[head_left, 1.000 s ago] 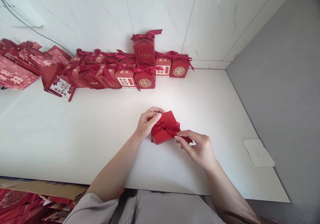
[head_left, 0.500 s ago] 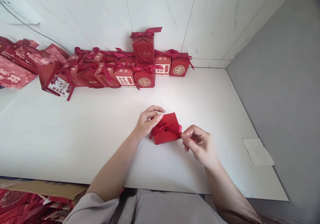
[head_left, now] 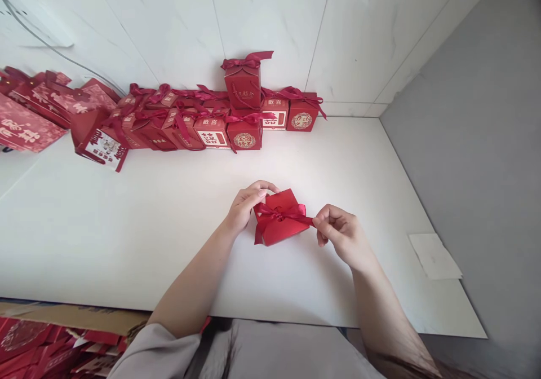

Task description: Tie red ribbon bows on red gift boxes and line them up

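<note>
A small red gift box (head_left: pixel 286 198) sits on the white table in front of me, its top facing up. Across that top runs a dark red ribbon (head_left: pixel 291 216), tied in a bow near the middle. My left hand (head_left: pixel 245 205) grips the box at its left side, thumb near the top edge and fingers behind. Between thumb and fingertips, my right hand (head_left: pixel 341 235) pinches the ribbon's right tail, drawn out taut past the box's right edge. The other tail hangs over the near left corner.
Several red boxes with bows (head_left: pixel 209 136) stand in rows along the tiled wall, one stacked on top (head_left: pixel 243 88). Pink and red bags (head_left: pixel 29 122) are at far left. A white paper (head_left: pixel 435 256) lies at the right edge. Below left, a carton (head_left: pixel 76 317) holds red packaging.
My right hand has moved slightly right, pulling the ribbon tail out straighter. My left thumb has drawn back from the bow, and more of the left tail shows.
</note>
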Motion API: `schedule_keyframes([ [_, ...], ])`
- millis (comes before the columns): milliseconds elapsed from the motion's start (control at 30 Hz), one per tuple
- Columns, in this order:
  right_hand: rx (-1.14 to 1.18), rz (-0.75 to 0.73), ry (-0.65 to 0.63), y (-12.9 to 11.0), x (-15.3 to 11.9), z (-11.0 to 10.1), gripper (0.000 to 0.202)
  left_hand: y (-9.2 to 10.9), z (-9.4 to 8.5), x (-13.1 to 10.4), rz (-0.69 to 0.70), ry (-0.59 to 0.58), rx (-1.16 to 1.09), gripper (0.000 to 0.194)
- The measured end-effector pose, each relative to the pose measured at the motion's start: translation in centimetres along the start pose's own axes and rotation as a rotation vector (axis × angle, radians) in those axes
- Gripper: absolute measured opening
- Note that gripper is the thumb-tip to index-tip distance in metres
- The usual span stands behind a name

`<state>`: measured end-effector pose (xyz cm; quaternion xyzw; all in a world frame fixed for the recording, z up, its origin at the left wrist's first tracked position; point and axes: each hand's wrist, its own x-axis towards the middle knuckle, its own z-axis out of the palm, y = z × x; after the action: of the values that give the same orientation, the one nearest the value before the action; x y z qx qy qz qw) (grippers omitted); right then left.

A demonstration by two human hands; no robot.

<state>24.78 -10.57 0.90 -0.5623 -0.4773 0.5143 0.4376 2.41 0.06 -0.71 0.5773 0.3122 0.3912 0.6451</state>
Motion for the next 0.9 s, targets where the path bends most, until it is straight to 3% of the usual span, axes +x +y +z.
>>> schedule_keyframes([
  [167,-0.153,0.065,0.081,0.3,0.5,-0.6,0.028,0.2,-0.2,0.0,0.032,-0.062,0.067,0.045],
  [333,-0.297,0.049,0.252,0.6,1.0,-0.4,0.026,0.5,-0.5,-0.1,-0.030,-0.138,0.038,0.036],
  [433,-0.175,-0.008,0.254,0.4,0.9,-0.1,0.025,0.8,-0.5,-0.1,-0.056,-0.154,0.042,0.034],
  [567,0.161,-0.247,0.222,0.3,0.1,0.3,0.016,0.9,-0.6,-0.2,-0.036,-0.145,0.042,0.033],
  [667,0.418,-0.389,0.083,0.2,-0.3,0.9,0.012,0.8,-0.6,-0.1,-0.044,-0.136,0.056,0.034],
  [800,0.753,-0.438,-0.205,-1.1,-0.6,2.5,0.004,0.5,-0.6,0.0,-0.053,-0.112,0.049,0.037],
  [900,1.034,-0.423,-0.386,-3.1,-1.0,4.1,0.018,0.4,-0.5,0.1,-0.034,-0.111,0.044,0.037],
])
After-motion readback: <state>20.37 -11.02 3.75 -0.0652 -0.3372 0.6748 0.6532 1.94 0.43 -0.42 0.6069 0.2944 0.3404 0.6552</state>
